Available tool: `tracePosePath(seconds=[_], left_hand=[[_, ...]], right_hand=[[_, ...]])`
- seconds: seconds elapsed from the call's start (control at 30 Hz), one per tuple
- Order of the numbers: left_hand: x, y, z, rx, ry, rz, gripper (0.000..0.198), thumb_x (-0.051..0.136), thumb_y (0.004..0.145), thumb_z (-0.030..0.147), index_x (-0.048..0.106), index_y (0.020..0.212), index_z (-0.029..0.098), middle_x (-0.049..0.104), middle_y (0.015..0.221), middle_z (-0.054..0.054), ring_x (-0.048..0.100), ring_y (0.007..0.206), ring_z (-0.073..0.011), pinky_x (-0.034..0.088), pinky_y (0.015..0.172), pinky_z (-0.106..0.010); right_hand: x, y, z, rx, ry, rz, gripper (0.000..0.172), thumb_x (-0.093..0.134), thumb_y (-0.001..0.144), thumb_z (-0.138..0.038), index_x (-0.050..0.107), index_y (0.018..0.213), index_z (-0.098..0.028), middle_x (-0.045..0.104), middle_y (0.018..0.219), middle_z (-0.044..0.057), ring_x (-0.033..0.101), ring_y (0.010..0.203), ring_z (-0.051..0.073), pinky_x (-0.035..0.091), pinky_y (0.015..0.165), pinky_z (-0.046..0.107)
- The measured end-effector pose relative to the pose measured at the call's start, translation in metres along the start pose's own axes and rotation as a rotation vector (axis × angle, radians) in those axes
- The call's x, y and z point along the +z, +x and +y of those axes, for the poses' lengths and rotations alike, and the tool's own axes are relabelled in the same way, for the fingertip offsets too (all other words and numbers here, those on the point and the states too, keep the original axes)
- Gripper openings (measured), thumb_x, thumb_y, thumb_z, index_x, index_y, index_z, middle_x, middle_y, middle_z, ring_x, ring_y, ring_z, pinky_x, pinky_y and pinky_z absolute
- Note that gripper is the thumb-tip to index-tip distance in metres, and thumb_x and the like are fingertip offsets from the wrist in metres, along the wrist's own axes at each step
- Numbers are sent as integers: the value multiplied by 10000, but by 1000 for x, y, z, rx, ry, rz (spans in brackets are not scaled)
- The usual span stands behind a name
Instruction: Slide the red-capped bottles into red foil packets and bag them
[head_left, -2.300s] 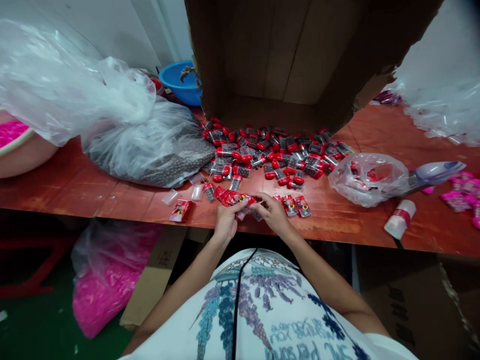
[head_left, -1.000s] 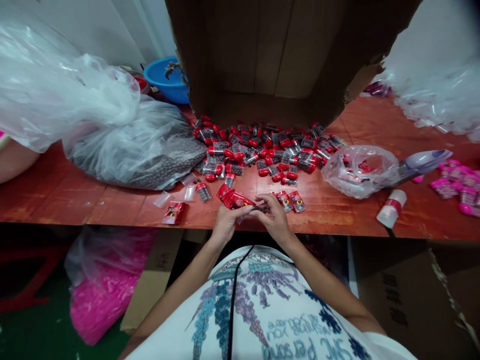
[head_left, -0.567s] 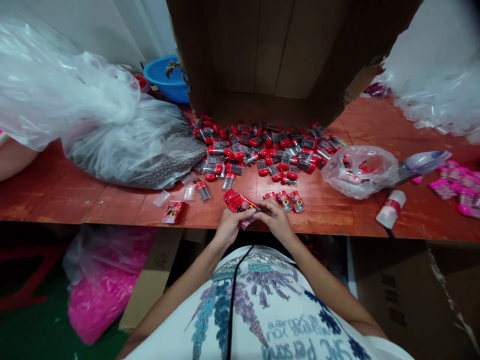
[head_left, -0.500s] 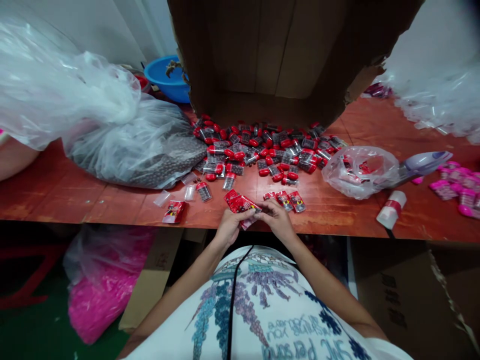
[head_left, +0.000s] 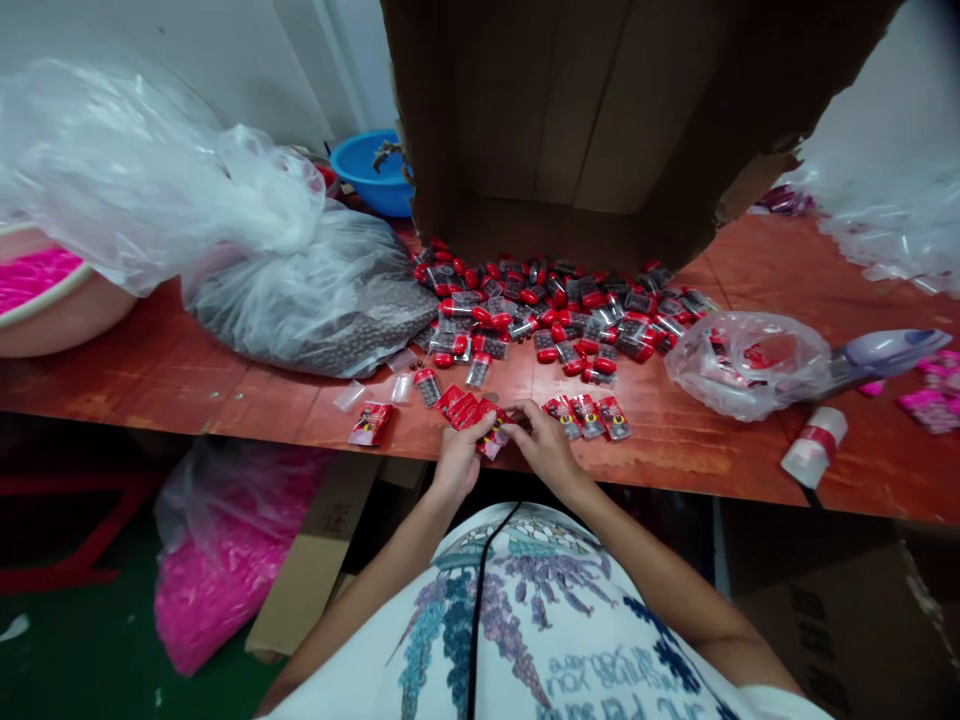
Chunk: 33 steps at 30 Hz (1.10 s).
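My left hand (head_left: 459, 458) grips a small fan of red printed packets (head_left: 459, 405), its thumb lying across them, at the table's front edge. At the right end of the fan, the fingers of my right hand (head_left: 546, 445) pinch the edge of a packet; their tips partly cover it. Just right of that hand, three similar packets (head_left: 587, 417) lie in a row. To the left sits a small stack of red packets (head_left: 371, 424). Clear little tubes with red caps and dark contents (head_left: 555, 315) are heaped behind my hands.
A large cardboard box (head_left: 600, 120) opens towards me behind the heap. A plastic bag of dark beads (head_left: 322, 310) lies left. At right are a clear bag (head_left: 750, 365) with a purplish-handled tool (head_left: 892, 345) and a white roll (head_left: 814, 447). A blue basin (head_left: 375, 170) stands behind.
The view has swung left, so things sit further right in the picture. The held packets are fanned wider, and my right hand is more clearly apart from the three-packet row.
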<state>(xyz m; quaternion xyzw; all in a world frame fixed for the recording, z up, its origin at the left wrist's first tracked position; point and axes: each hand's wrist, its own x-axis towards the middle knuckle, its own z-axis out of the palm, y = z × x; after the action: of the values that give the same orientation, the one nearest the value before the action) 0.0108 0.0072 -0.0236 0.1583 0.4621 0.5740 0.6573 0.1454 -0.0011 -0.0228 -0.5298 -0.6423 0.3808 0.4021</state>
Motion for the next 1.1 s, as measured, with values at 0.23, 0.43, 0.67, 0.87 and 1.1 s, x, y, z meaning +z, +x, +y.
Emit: tracePosePath(seconds=[0.23, 0.43, 0.67, 0.87, 1.1], left_hand=[[-17, 6, 18, 190, -65, 188, 278, 839, 511, 158, 663, 722, 118, 677, 664, -3, 645, 584, -135, 532, 631, -267], [-25, 16, 35, 59, -225, 295, 226, 772, 605, 68, 664, 789, 139, 692, 698, -12, 649, 580, -127, 540, 596, -247], [-32, 24, 40, -209, -351, 293, 55, 685, 736, 84, 644, 744, 119, 688, 692, -48, 656, 600, -131, 558, 604, -254], [-30, 29, 36, -218, -355, 273, 89, 704, 722, 83, 636, 738, 139, 681, 699, -34, 651, 603, -121, 553, 608, -234], [-8, 26, 28, -221, -295, 228, 91, 693, 728, 77, 624, 705, 133, 678, 677, -34, 645, 589, -124, 547, 605, -238]], right_hand=[[12, 42, -2, -102, -207, -223, 282, 454, 919, -308, 569, 1176, -292, 703, 861, 22, 655, 771, 194, 478, 700, 290], [36, 93, 1, -67, -595, -113, 390, 503, 891, -438, 550, 1237, -265, 624, 1008, 124, 588, 953, 272, 445, 812, 377], [43, 75, 10, -127, -618, -161, 278, 531, 857, -199, 623, 1119, -199, 535, 1008, 121, 519, 981, 247, 429, 877, 378], [12, 27, 2, -170, -140, -53, 438, 561, 839, -211, 495, 1267, -279, 520, 1094, 54, 547, 990, 189, 468, 881, 331], [5, 5, -10, -274, -179, 10, 459, 514, 869, -171, 480, 1304, -313, 498, 1128, 77, 518, 1076, 215, 453, 934, 382]])
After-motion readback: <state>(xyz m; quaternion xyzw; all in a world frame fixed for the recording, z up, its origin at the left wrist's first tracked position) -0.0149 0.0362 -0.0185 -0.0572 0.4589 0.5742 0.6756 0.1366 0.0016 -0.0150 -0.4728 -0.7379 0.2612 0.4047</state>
